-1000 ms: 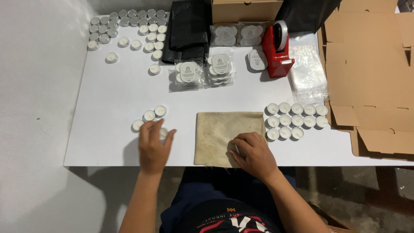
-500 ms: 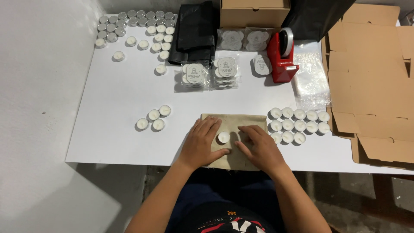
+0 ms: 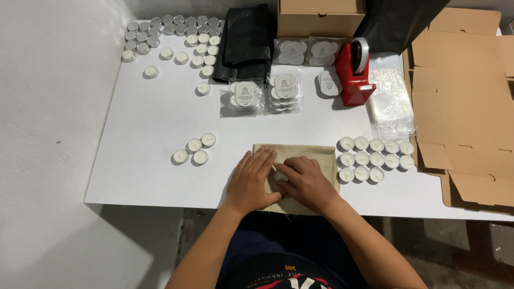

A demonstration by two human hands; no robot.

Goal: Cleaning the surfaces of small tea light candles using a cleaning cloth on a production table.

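a small white tealight point(image 3: 280, 175) is sitting on the beige cloth point(image 3: 316, 155) at the worktop's point(image 3: 150, 160) near edge, between both hands; the right hand point(image 3: 308, 184) is pinching it in its grip, the left hand point(image 3: 251, 181) is lying flat, released, just left.

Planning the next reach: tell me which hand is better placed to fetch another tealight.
Probably the left hand: a loose group of four tealights lies just to its left, while the right hand pinches the tealight on the beige cloth.
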